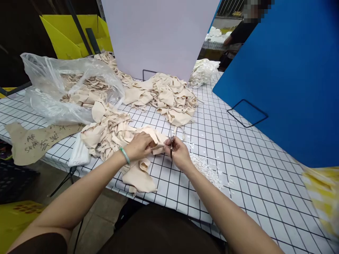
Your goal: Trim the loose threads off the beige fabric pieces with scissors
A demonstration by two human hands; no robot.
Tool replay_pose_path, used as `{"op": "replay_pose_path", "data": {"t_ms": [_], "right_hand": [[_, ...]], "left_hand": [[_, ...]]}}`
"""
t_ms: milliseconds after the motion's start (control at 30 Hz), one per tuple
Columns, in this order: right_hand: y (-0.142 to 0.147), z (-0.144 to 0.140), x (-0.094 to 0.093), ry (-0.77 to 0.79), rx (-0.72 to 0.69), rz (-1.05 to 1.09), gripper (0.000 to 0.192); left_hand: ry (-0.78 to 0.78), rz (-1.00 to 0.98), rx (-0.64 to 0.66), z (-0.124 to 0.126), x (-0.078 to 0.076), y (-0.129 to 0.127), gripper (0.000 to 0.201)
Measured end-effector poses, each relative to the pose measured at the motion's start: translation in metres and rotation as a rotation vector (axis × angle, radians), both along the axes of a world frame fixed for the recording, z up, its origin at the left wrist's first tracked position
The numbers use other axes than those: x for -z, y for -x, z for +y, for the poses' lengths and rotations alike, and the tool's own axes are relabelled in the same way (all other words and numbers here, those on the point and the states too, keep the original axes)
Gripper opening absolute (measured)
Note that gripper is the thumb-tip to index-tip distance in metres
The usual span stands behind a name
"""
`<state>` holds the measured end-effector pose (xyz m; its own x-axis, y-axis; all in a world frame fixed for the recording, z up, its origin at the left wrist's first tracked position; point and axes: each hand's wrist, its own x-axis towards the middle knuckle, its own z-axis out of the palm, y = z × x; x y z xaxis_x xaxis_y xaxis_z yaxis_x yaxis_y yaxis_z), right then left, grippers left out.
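My left hand [140,144], with a green bangle at the wrist, is closed on a beige fabric piece [158,138]. In my closed right hand [178,153] is a small pair of dark metal scissors [171,146], whose blades are partly hidden by the fingers. Its fingertips touch the right end of the same fabric. A heap of beige fabric pieces [109,130] lies just left of my left hand. One more piece [139,178] rests below it near the table's front edge. Small white scraps [208,171] are scattered to the right of my right hand.
A clear plastic bag [53,91] with beige pieces lies at the left, near a written-on brown paper pattern [39,143]. Another beige heap [176,95] is farther back. White [159,35] and blue [280,77] boards stand behind and right on the checked tablecloth [246,165]. A person is beyond.
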<state>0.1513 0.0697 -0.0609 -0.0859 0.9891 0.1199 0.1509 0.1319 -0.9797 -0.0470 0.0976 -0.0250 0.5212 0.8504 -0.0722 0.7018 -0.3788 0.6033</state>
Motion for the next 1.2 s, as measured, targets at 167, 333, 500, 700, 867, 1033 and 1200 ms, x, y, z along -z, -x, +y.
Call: {"op": "replay_pose_path", "data": {"t_ms": [167,333,500,700,867,1033,1200], "right_hand": [[0.002,0.014,-0.042,-0.08,0.005,0.157,0.025],[-0.006,0.021,-0.069,-0.192,0.047,0.292,0.024],[-0.016,0.0,-0.064,-0.018,-0.118,0.077,0.021],[-0.002,0.001,-0.044,-0.031,-0.47,-0.114,0.007],[0.009,0.007,-0.044,-0.223,-0.206,-0.033,0.009],[0.006,-0.009,-0.044,-0.477,-0.048,0.058,0.016],[-0.012,-0.031,-0.035,-0.381,-0.083,-0.05,0.017]], "left_hand": [[0.3,-0.191,0.114,0.004,-0.024,-0.01,0.01],[0.448,-0.424,0.04,-0.012,-0.047,-0.006,0.02],[0.495,-0.547,-0.113,-0.041,-0.064,0.003,0.024],[0.073,-0.267,-0.149,-0.068,-0.066,0.002,0.023],[0.714,-0.709,-0.299,-0.083,-0.046,-0.001,0.031],[1.121,-1.251,-0.289,-0.091,-0.03,-0.014,0.03],[0.839,-1.162,-0.264,-0.097,-0.03,-0.02,0.026]]}}
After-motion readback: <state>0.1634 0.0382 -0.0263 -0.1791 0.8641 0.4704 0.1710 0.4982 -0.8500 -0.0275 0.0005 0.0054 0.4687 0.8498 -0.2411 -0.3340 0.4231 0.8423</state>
